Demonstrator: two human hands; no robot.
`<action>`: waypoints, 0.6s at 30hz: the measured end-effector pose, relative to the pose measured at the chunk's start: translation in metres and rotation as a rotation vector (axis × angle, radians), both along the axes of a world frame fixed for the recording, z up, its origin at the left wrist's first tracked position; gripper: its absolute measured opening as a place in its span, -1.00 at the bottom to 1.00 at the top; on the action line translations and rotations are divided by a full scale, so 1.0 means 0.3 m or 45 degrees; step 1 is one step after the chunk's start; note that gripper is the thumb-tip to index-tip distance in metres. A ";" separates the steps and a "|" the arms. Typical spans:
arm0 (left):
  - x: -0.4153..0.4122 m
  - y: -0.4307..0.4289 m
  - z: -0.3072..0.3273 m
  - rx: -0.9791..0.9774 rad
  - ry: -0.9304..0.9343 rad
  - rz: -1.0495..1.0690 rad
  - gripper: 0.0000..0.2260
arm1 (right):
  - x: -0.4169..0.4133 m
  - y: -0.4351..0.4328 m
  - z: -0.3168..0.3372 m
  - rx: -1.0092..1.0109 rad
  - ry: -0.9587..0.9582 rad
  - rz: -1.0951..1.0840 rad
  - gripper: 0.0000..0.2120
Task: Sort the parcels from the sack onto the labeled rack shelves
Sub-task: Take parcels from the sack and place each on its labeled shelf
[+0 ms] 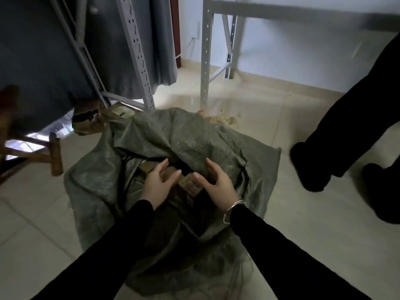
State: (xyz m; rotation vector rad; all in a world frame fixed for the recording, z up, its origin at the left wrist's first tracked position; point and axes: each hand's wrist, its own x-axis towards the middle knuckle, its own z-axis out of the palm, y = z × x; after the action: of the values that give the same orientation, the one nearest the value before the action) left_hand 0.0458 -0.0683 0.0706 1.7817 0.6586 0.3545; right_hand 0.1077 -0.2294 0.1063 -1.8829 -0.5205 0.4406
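Pale floor tiles [281,126] are carrying everything down here: a green woven sack [216,137] is lying slumped with its mouth gaping toward the person, so the brown parcels [149,167] inside are sitting within easy reach. Both arms are stretching into that opening. The left hand [159,182] is resting spread on a cardboard parcel, fingers fairly straight. The right hand [217,180] is arching wide beside a labelled box [191,184]. Neither is closing round anything yet; I reckon they are choosing which to lift. Grey rack uprights [204,50] are standing just behind, handy for shelving. Someone else's dark legs [346,126] are standing at the right.
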 end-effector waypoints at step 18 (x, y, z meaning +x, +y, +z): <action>0.194 -0.055 -0.494 0.215 0.264 0.055 -0.16 | 0.065 0.104 -0.528 -0.440 0.237 -0.015 -0.59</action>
State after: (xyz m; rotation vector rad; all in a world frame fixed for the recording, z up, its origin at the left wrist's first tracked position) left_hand 0.1038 -0.0849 -0.0775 1.9847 0.8345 0.2627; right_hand 0.1274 -0.1983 -0.0521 -2.1444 -0.3227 0.7272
